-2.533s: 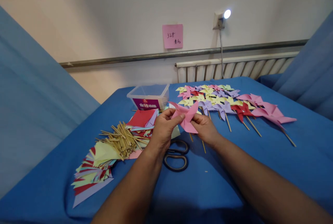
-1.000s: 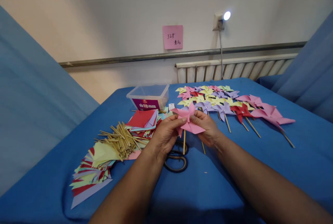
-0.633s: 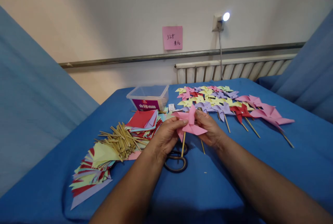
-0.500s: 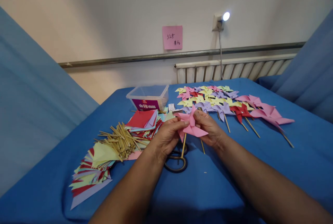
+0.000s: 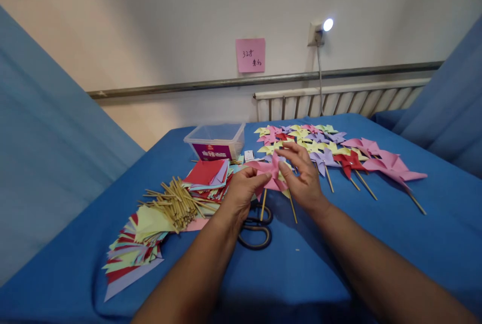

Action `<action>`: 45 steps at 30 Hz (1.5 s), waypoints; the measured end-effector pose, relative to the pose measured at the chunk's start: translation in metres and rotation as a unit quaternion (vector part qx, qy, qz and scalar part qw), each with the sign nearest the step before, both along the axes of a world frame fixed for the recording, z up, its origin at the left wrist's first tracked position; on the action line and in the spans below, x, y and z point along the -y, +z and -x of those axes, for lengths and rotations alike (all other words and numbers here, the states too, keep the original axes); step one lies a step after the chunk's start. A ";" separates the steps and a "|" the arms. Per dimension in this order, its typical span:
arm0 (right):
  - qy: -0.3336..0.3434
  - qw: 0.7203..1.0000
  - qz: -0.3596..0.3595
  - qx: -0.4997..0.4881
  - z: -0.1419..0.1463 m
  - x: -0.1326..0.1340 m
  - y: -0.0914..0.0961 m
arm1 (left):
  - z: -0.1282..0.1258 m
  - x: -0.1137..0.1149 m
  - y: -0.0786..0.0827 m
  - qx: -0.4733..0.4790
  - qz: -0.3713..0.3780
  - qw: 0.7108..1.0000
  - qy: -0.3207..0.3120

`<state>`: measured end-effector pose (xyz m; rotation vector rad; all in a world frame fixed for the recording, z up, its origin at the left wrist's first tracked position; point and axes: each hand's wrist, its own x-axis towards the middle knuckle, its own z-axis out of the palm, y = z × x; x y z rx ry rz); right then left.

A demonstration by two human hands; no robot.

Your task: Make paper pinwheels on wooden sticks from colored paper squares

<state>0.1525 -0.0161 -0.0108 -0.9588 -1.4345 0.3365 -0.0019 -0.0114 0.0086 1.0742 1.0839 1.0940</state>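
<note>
A pink paper pinwheel on a thin wooden stick is held up over the table. My left hand pinches it at its left side, thumb in front. My right hand is at the pinwheel's right edge with thumb and fingers spread apart; whether the thumb touches the paper I cannot tell. Below the hands lie black-handled scissors, their blades hidden by my left hand and forearm. Behind my right hand, finished pinwheels in several colours lie in rows, a red pinwheel and a large pink pinwheel among them.
A clear plastic box with a purple label stands at the back. Before it lie coloured paper squares, a heap of wooden sticks and fanned paper. Blue cloth covers the table. A radiator runs along the wall.
My right hand has loosened its pinch and spread its fingers, lifting slightly. The pinwheel has turned and tilted a little in my left hand, which keeps its grip.
</note>
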 end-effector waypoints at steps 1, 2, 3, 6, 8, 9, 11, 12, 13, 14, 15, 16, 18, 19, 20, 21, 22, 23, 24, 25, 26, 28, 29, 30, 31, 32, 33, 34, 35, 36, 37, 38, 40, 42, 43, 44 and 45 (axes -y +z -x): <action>0.002 0.999 -0.018 0.044 0.000 0.001 0.000 | -0.001 0.000 0.000 -0.012 -0.009 1.000 0.003; 0.003 0.997 -0.028 0.072 0.001 0.002 -0.001 | -0.001 0.000 0.000 -0.020 -0.016 1.000 0.007; 0.006 0.996 -0.032 0.088 0.002 0.002 -0.002 | -0.002 0.001 0.001 -0.025 -0.021 0.999 0.010; 0.021 0.994 -0.034 0.100 0.005 0.002 -0.005 | -0.003 0.002 0.001 -0.024 -0.025 0.999 0.018; 0.032 0.995 -0.030 0.089 0.007 0.002 -0.007 | -0.004 0.002 0.002 -0.023 -0.025 0.999 0.019; 0.035 0.996 -0.024 0.076 0.008 0.002 -0.007 | -0.004 0.002 0.002 -0.025 -0.027 0.999 0.019; 0.038 0.999 -0.005 0.039 0.009 0.002 -0.007 | -0.004 0.003 0.002 -0.029 -0.029 0.999 0.016; 0.044 0.999 0.007 0.023 0.009 0.002 -0.006 | -0.004 0.003 0.002 -0.027 -0.028 0.999 0.012; 0.052 0.998 0.019 0.011 0.009 0.002 -0.006 | -0.004 0.003 0.002 -0.023 -0.026 0.999 0.008; 0.058 0.998 0.028 0.002 0.008 0.002 -0.005 | -0.004 0.003 0.001 -0.015 -0.020 1.000 0.004; 0.062 0.997 0.036 -0.008 0.008 0.002 -0.005 | -0.004 0.003 0.001 -0.004 -0.011 1.000 0.000; 0.060 0.997 0.042 -0.023 0.007 0.002 -0.005 | -0.004 0.003 0.000 0.011 -0.001 1.000 -0.005; 0.049 0.996 0.050 -0.049 0.006 0.002 -0.005 | -0.003 0.001 0.000 0.049 0.016 0.999 -0.006; 0.044 0.997 0.048 -0.047 0.005 0.002 -0.005 | -0.002 0.000 0.000 0.073 0.022 0.997 -0.001; 0.044 0.998 0.041 -0.029 0.006 0.002 -0.005 | -0.001 -0.001 0.000 0.098 0.029 0.995 0.006; 0.048 0.998 0.027 0.003 0.007 0.002 -0.006 | 0.000 -0.002 0.000 0.121 0.035 0.992 0.015; 0.051 0.998 0.012 0.041 0.008 0.003 -0.007 | 0.000 -0.003 0.001 0.141 0.043 0.989 0.024; 0.053 0.995 -0.002 0.079 0.010 0.004 -0.007 | 0.000 -0.003 0.002 0.159 0.051 0.986 0.029; 0.053 0.993 -0.013 0.109 0.011 0.004 -0.008 | 0.000 -0.003 0.002 0.172 0.058 0.983 0.030; 0.050 0.990 -0.018 0.129 0.012 0.005 -0.009 | 0.000 -0.003 0.003 0.181 0.062 0.981 0.026; 0.045 0.989 -0.020 0.143 0.012 0.005 -0.010 | -0.001 -0.003 0.003 0.188 0.063 0.980 0.018; 0.030 0.988 -0.026 0.148 0.012 0.004 -0.011 | -0.002 -0.002 0.004 0.199 0.062 0.978 0.002; 0.021 0.989 -0.030 0.144 0.011 0.004 -0.011 | -0.002 -0.002 0.004 0.202 0.061 0.977 -0.001; 0.015 0.990 -0.033 0.138 0.010 0.003 -0.011 | -0.003 -0.002 0.003 0.205 0.062 0.977 -0.002; 0.011 0.990 -0.035 0.134 0.010 0.002 -0.011 | -0.003 -0.002 0.003 0.208 0.063 0.976 -0.002; 0.012 0.991 -0.034 0.131 0.009 0.002 -0.010 | -0.003 -0.002 0.003 0.212 0.065 0.975 -0.003; 0.018 0.991 -0.033 0.131 0.008 0.001 -0.010 | -0.003 -0.002 0.003 0.216 0.067 0.974 -0.006; 0.027 0.991 -0.030 0.131 0.008 0.001 -0.009 | -0.003 -0.002 0.003 0.220 0.067 0.973 -0.011; 0.036 0.991 -0.029 0.129 0.008 0.001 -0.009 | -0.003 -0.002 0.003 0.223 0.067 0.972 -0.018; 0.044 0.991 -0.027 0.124 0.008 0.001 -0.009 | -0.002 -0.002 0.003 0.224 0.066 0.972 -0.024; 0.050 0.992 -0.023 0.114 0.008 0.001 -0.008 | -0.002 -0.002 0.004 0.224 0.066 0.972 -0.027; 0.052 0.993 -0.017 0.101 0.008 0.001 -0.008 | -0.002 -0.002 0.004 0.222 0.065 0.972 -0.029; 0.052 0.996 0.007 0.065 0.008 0.002 -0.008 | -0.002 -0.002 0.003 0.218 0.069 0.973 -0.039; 0.061 0.997 0.046 0.019 0.009 0.002 -0.008 | -0.002 -0.002 0.003 0.215 0.074 0.973 -0.046; 0.071 0.995 0.069 -0.012 0.010 0.003 -0.008 | -0.002 -0.002 0.003 0.213 0.077 0.973 -0.047; 0.083 0.991 0.095 -0.051 0.010 0.003 -0.007 | -0.001 -0.002 0.003 0.211 0.078 0.973 -0.043; 0.096 0.983 0.120 -0.096 0.011 0.003 -0.006 | -0.001 -0.002 0.003 0.208 0.076 0.974 -0.037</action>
